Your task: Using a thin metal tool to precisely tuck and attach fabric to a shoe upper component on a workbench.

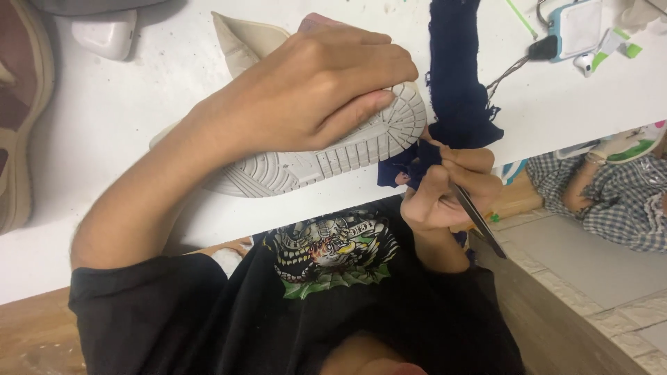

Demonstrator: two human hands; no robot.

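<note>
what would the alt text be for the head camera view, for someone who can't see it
A person's left hand presses a pale sneaker, sole turned up, onto a white table, while the right hand grips a thin dark tool and a dark blue cloth at the shoe's toe. A phone with its cable lies at the far right.

Bright, even indoor light washes the white bench (139,139) almost to glare; shadows stay soft, and the near bottom edge blurs.
</note>
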